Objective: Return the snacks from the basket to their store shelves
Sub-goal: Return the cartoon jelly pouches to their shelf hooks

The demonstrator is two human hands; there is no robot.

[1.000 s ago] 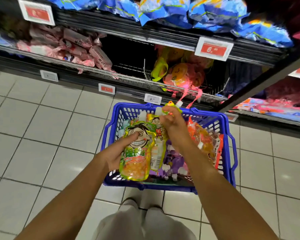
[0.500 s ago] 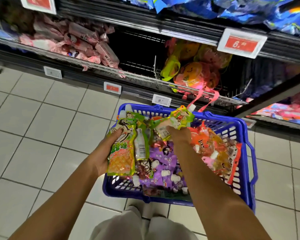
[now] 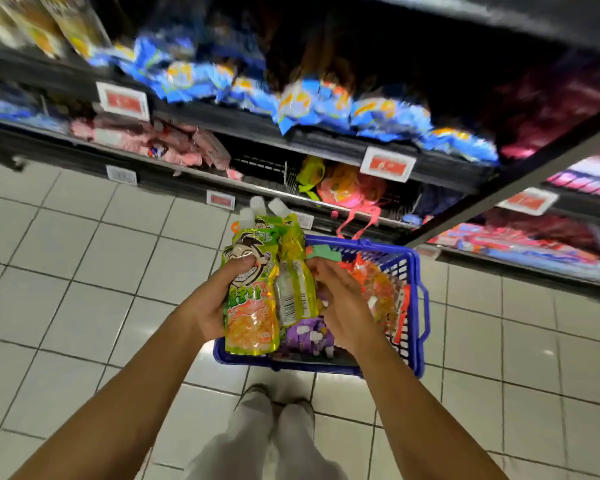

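The left hand (image 3: 210,306) grips a small stack of green spouted pouches (image 3: 253,292), its thumb pressed on the cartoon face of the front one, with at least two more pouches fanned behind it and their white caps pointing up toward the shelves. The right hand (image 3: 340,299) sits just beside the stack on its far side, fingers curled against the back pouches. It seems to be steadying or squaring them, though whether it actually pinches one I cannot tell.

Directly under and beyond both hands sits the blue basket (image 3: 414,306) on the tiled floor. It is far from emptied: purple packets (image 3: 307,337) lie in the bottom below the hands, and orange packets (image 3: 378,289) are piled to the right of the right hand.

Ahead of the hands, the lower wire shelf (image 3: 257,164) has a dark gap next to some yellow and pink goods (image 3: 340,185), too blurred to name. Pink bags (image 3: 174,147) lie further left, and blue bags (image 3: 326,105) fill the shelf above.

As a judgement, the task is in an early or middle stretch. The green pouches are gathered and lifted but not yet shelved, and the purple and orange packets are waiting their turn. The pouches' proper spot cannot be made out from here.
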